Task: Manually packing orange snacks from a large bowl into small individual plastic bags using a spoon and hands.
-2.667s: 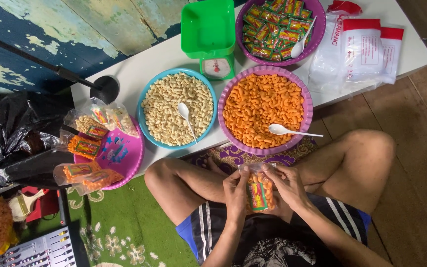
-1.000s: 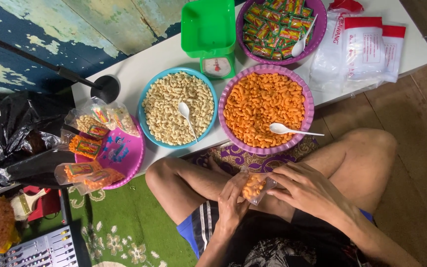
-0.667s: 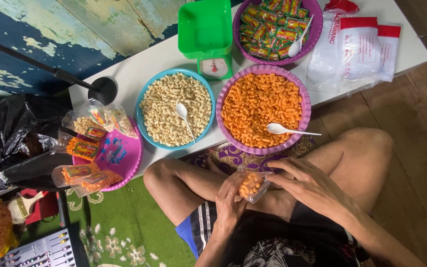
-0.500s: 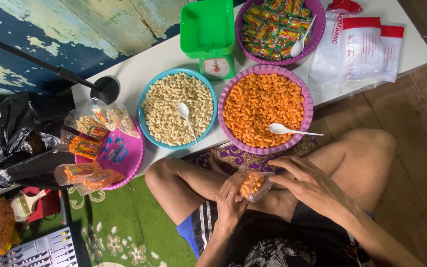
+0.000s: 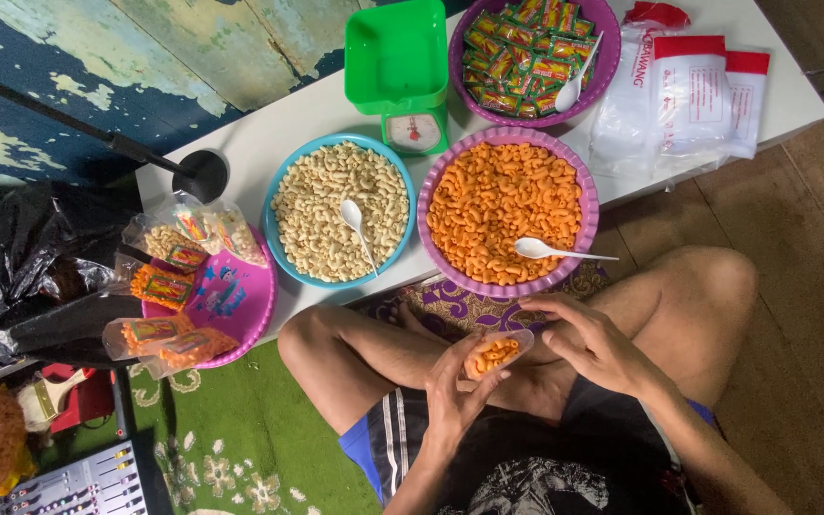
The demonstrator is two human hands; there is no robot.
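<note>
Since half a second ago the right hand (image 5: 595, 345) has come off the small bag (image 5: 495, 354) and now hovers just beside it, fingers loosely spread and holding nothing. Only the left hand (image 5: 455, 386) grips the bag, pinching it between thumb and fingers above the lap, between the crossed knees. It holds a small portion of orange snacks, and whether its mouth is closed cannot be told. Just beyond the knees stands the purple bowl (image 5: 591, 205) of orange snacks with a white spoon (image 5: 555, 252), beside it a blue bowl (image 5: 278, 186) of pale ones. Several filled bags (image 5: 159, 336) lie on the pink tray (image 5: 240, 305) at the left. Both bowls remain nearly full, so much packing seems left.
</note>
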